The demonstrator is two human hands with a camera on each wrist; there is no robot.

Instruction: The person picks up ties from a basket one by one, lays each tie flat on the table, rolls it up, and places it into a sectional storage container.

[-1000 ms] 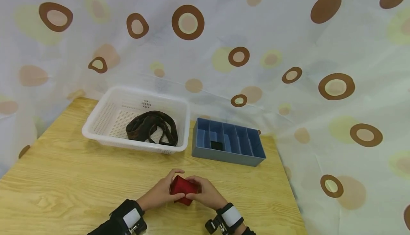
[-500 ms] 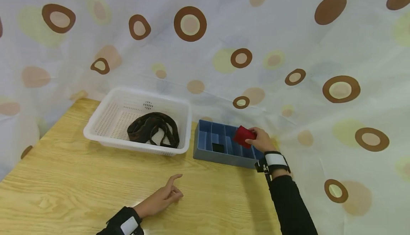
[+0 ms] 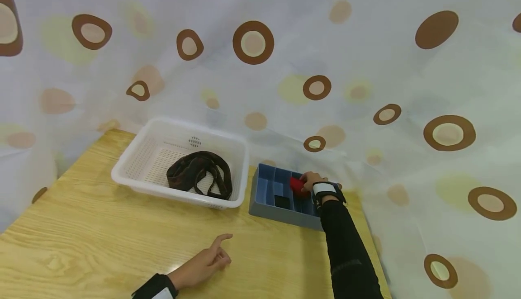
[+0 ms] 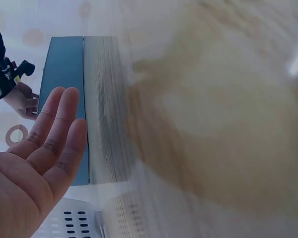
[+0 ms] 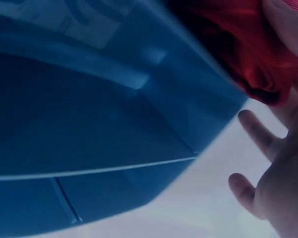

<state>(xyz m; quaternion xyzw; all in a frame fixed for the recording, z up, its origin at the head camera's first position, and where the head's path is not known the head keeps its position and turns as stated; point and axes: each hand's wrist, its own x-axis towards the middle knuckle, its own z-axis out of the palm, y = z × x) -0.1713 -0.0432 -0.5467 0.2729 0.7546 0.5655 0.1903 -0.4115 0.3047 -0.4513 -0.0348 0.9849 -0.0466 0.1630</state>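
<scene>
My right hand (image 3: 312,180) grips a rolled red cloth (image 3: 298,187) at the blue divided box (image 3: 285,215). In the right wrist view the thumb lies on the red cloth (image 5: 238,37), two fingers stretch out free, and a blue divider partly covers the roll. The cloth sits low in a middle compartment, just right of the one with a small black item (image 3: 282,201). Over the table's front part, my left hand (image 3: 203,263) holds nothing, its index finger extended. From the left wrist camera, the palm and fingers of the left hand (image 4: 44,153) look relaxed.
A white perforated basket (image 3: 138,183) stands left of the box, holding a dark, loosely coiled strap-like cloth (image 3: 191,172). Behind both hangs a patterned white curtain (image 3: 228,86). The wooden table (image 3: 122,226) extends in front.
From both hands holding the red roll over the table, the right hand has carried it to the box and lowered it into a compartment. The left hand let go and stays near the front.
</scene>
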